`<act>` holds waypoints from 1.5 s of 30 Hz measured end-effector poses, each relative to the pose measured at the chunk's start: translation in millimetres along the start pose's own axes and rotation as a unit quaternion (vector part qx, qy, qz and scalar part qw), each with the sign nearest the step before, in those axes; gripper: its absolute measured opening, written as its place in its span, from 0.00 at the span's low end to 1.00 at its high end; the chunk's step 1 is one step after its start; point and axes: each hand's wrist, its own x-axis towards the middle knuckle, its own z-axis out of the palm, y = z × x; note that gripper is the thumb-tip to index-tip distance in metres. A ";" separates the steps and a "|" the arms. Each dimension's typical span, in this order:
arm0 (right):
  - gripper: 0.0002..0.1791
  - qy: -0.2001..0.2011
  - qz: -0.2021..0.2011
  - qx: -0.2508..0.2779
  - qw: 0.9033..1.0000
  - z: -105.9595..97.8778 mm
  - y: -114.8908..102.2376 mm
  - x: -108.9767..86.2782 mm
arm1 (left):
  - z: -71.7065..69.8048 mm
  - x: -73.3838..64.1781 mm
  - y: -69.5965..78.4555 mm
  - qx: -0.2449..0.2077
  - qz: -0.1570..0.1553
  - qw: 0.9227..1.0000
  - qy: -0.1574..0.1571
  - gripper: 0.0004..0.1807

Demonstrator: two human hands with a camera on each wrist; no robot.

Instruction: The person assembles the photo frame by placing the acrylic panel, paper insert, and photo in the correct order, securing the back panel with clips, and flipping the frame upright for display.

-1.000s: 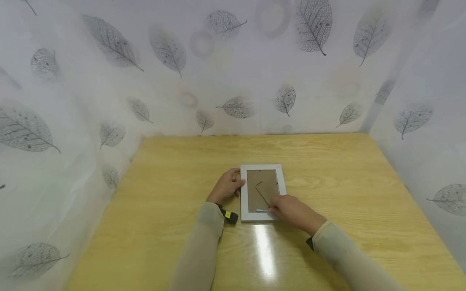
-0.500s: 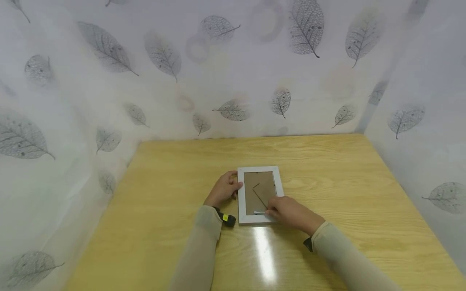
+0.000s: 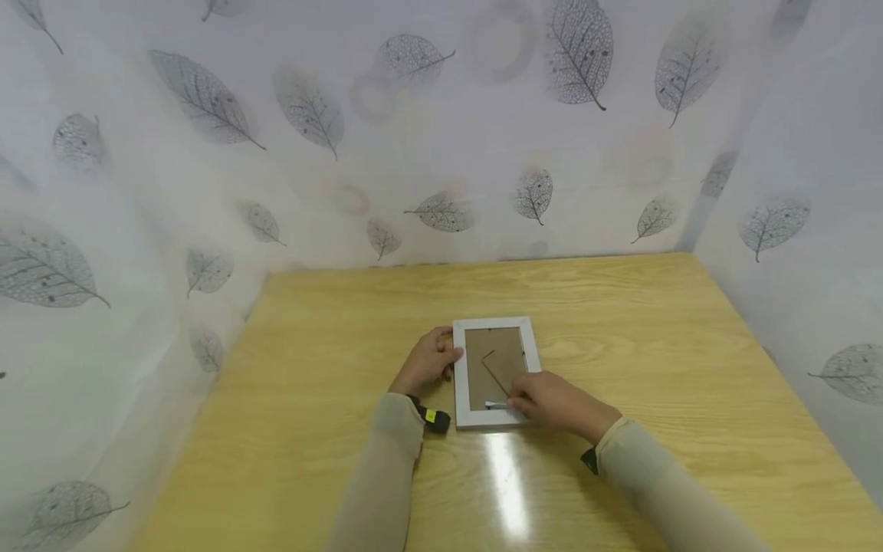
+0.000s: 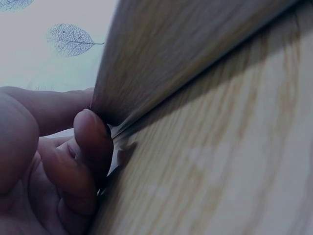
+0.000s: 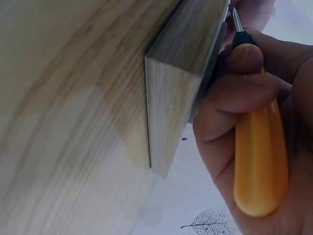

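A picture frame [image 3: 461, 376] with a white border lies back side up on the table, its brown backing board [image 3: 483, 376] showing. My left hand [image 3: 424, 360] holds its left edge, thumb at the border and fingers curled against the side. Over the lower right part of the frame, my right hand [image 3: 564, 402] grips a screwdriver [image 5: 259, 161] by its yellow-orange handle. The metal shaft [image 5: 237, 19] points away past the frame's edge in the right wrist view, its tip hidden there. A thin bent dark rod [image 3: 494, 372] crosses the backing board, its lower end meeting the right fingers.
Small dark tabs [image 3: 523, 353] sit along the inner edge of the border. The wooden table [image 3: 310, 345] reaches to walls covered in leaf-patterned sheeting [image 3: 441, 153] at the back and both sides. Light glares off the table [image 3: 507, 483] in front of the frame.
The head view has shifted slightly. Both hands keep their places on the frame and screwdriver, with hardly any movement.
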 end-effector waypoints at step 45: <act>0.04 0.021 0.022 0.032 0.999 -6.8 3.3 24.2 | -1.5 0.0 1.0 0.008 -0.008 1.000 0.001 0.29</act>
